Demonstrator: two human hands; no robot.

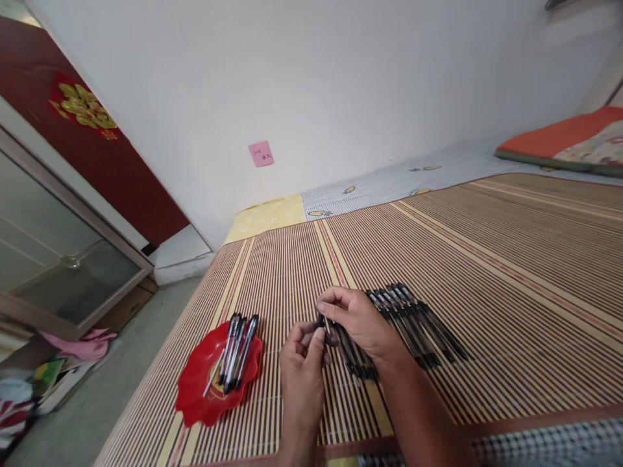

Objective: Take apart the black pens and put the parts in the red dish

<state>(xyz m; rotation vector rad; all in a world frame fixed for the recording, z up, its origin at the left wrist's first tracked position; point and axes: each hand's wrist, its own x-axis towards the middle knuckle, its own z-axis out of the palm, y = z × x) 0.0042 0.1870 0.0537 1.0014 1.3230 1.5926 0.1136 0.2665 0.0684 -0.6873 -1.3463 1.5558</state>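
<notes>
Between the two hands, above a striped mat point(277, 266), a dark slender object point(320, 320) is held, mostly hidden by the fingers. It is gripped by the thumb and fingers of the left hand point(302, 357); its upper end is pinched by the fingertips of the right hand point(357, 321). On the mat, black pens point(418, 327) are laid side by side, partly covered by the right hand and forearm. To the left, clear-barrelled pens point(246, 350) are placed in a red scalloped plate point(193, 383). Beyond, a pink note point(261, 154) is fixed to the wall point(341, 84)
</notes>
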